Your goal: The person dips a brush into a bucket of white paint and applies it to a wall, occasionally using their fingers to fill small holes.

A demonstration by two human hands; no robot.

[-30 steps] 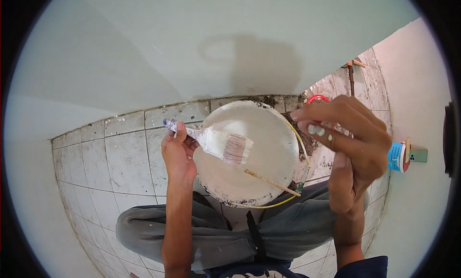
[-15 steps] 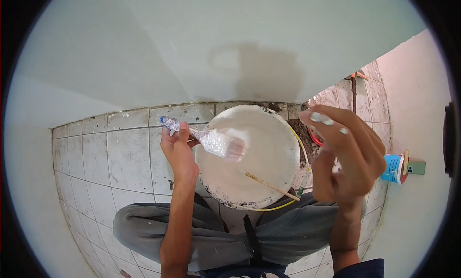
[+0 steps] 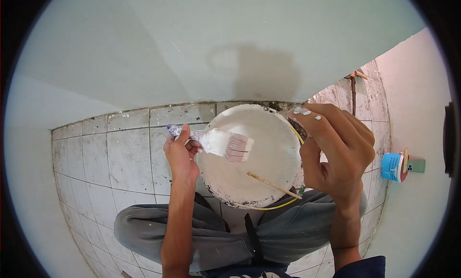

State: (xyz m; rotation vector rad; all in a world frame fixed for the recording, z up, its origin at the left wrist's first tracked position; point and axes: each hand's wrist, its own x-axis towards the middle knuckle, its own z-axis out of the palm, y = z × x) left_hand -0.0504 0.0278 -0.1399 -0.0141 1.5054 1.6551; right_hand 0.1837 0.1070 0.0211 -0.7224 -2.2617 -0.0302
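My left hand [image 3: 182,155] is wrapped round the speckled handle of a wide paintbrush [image 3: 216,141]. The brush points right, its pinkish bristles over the open bucket [image 3: 214,194] of whitish paint. A thin wooden stick [image 3: 273,184] leans across the bucket's lower right rim. To the right of the bucket, my right hand [image 3: 338,151] is raised with its fingers curled and apart. White paint blobs sit on its index finger, and nothing shows between finger and thumb.
A yellow bucket handle [image 3: 278,205] curves round the lower right rim. Tiled floor [image 3: 129,158] spreads around, with a pale wall [image 3: 168,52] ahead. At the right stand a blue container [image 3: 392,166] and a green phone [image 3: 418,165]. A tool [image 3: 354,88] leans farther back.
The brush has shifted slightly right and its bristles now show more clearly. My right hand has moved a little left, nearer the bucket.
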